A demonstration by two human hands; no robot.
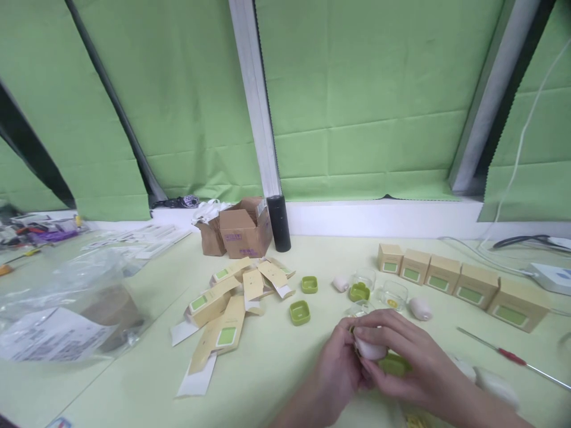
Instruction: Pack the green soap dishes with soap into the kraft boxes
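Note:
Both hands meet at the lower right of centre in the head view. My left hand (336, 371) is closed round one side of a small white rounded piece (371, 351), and my right hand (413, 362) grips it from the other side with fingers and thumb. Under my right hand, part of a green piece (395, 364) shows. Just beyond the fingers lie a green cup (359, 292), clear cups (394, 295) and pale pink rounded pieces (420, 308). Two square green cups (300, 312) stand to the left.
Flattened cardboard boxes (227, 333) lie left of centre, with a brown carton (244, 232) and black cylinder (279, 223) behind. Small closed boxes (441, 274) form a row at right, near a red-handled screwdriver (512, 357). A plastic bag (66, 321) is far left.

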